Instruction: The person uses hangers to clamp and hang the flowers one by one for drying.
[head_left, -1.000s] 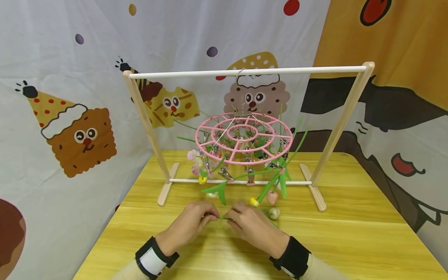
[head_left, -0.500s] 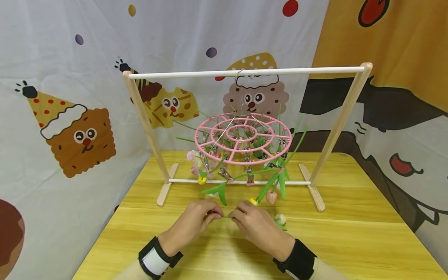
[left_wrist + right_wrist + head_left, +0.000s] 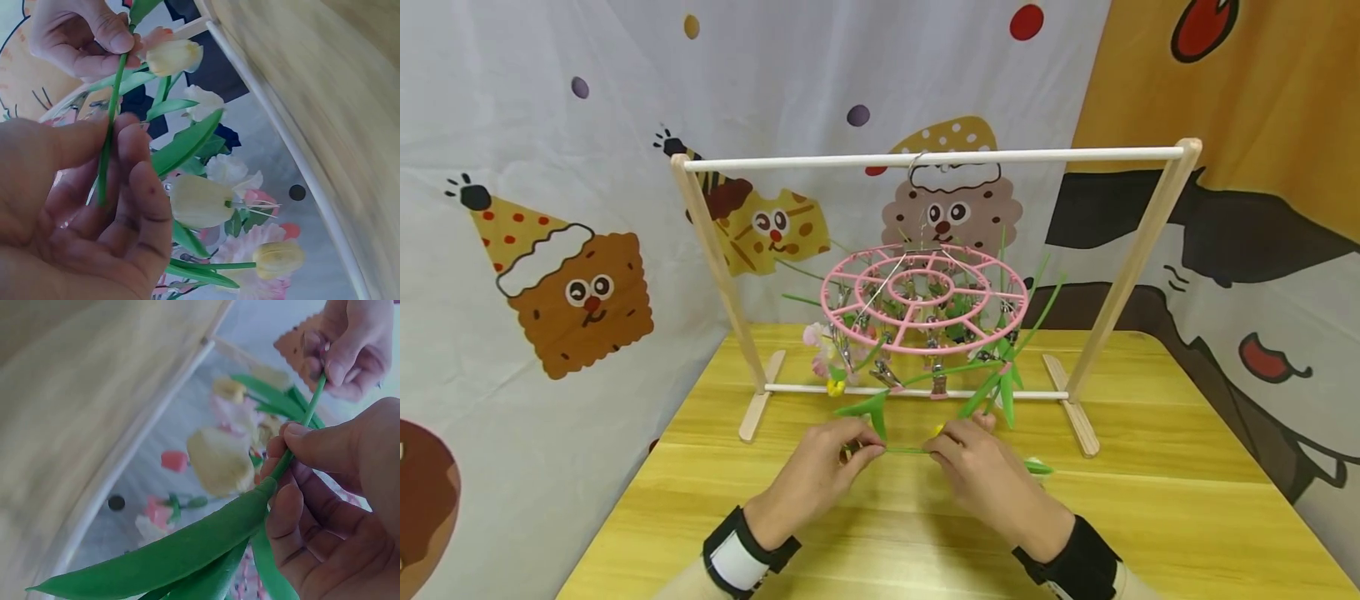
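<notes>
Between my two hands a green artificial tulip stem is stretched out level. My left hand pinches its bare end between thumb and fingers. Farther along, my right hand pinches the stem just by the leaves; one long leaf reaches away in the right wrist view. In the head view a green leaf tip with a bit of white shows past the right hand; the bloom is mostly hidden. Behind the hands hangs a pink round clip hanger, its metal clips holding several artificial flowers.
A wooden stand with a white top bar carries the hanger. Close to the fingers droop a green leaf and a pink tulip. The wood-grain table spreads below; a cartoon-printed cloth hangs behind.
My hands have drawn farther apart, the right one shifting to the right, so more of the stem shows between them. The tulip's leafy end has moved right with that hand.
</notes>
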